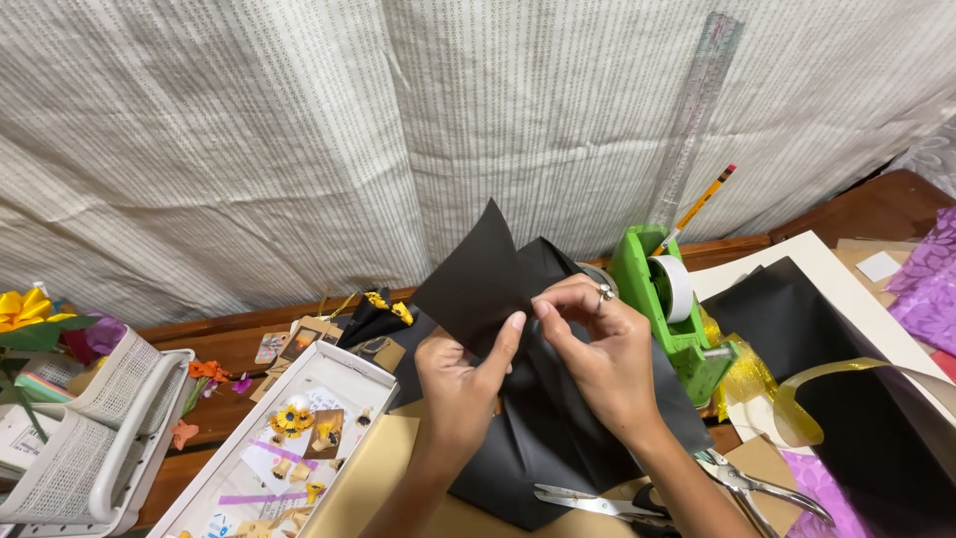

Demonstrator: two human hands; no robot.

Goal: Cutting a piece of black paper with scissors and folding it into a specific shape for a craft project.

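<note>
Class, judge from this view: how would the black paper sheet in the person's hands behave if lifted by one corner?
The black paper sheet probably flops: it bends and creases between the left hand and right hand. Likely light, since fingertips alone hold it. One corner stands up, suggesting some stiffness.

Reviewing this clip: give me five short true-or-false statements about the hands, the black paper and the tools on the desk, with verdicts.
1. Both hands hold the folded black paper sheet. True: left hand, right hand.
2. The green tape dispenser lies left of the hands. False: it stands to their right.
3. Metal scissors lie near the wrists. True.
4. The right hand grips the yellow pencil. False: it stands behind the dispenser.
5. The white tray holds sunflower cut-outs. True.
</note>
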